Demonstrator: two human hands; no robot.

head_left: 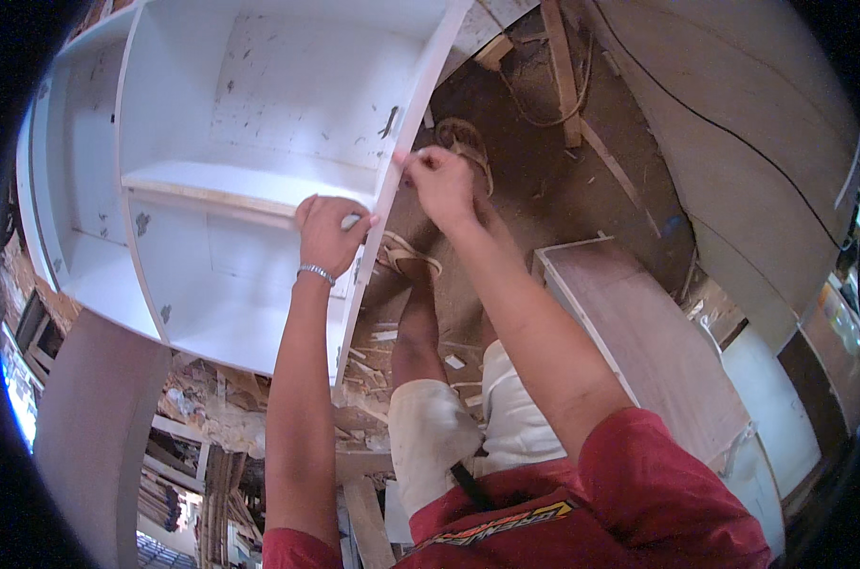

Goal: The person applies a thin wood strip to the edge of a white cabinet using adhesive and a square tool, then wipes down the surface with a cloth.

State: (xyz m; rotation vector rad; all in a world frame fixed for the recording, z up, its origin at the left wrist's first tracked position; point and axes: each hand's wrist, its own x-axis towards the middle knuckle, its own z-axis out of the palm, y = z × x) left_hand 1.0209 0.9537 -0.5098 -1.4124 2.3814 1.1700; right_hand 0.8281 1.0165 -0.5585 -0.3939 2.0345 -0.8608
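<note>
My left hand (pixel 335 232), with a metal bracelet at the wrist, is closed at the white cabinet (pixel 259 85), where the middle shelf (pixel 221 196) meets the right front edge. A small pale bit shows by its thumb, too unclear to name. My right hand (pixel 439 185) is a little higher, just outside the cabinet's right edge strip (pixel 416 90), fingers bent and pinched, slightly blurred; what they hold, if anything, is hidden. A metal hinge (pixel 388 122) sits inside the cabinet just above my hands.
My sandalled feet stand on the dirt floor (pixel 619 123) with wood scraps. A brown box-like panel (pixel 638 351) lies at the right, below a large grey board (pixel 733 123). A brown board (pixel 98 398) and stacked timber (pixel 221 503) are at lower left. A cable hangs at upper right.
</note>
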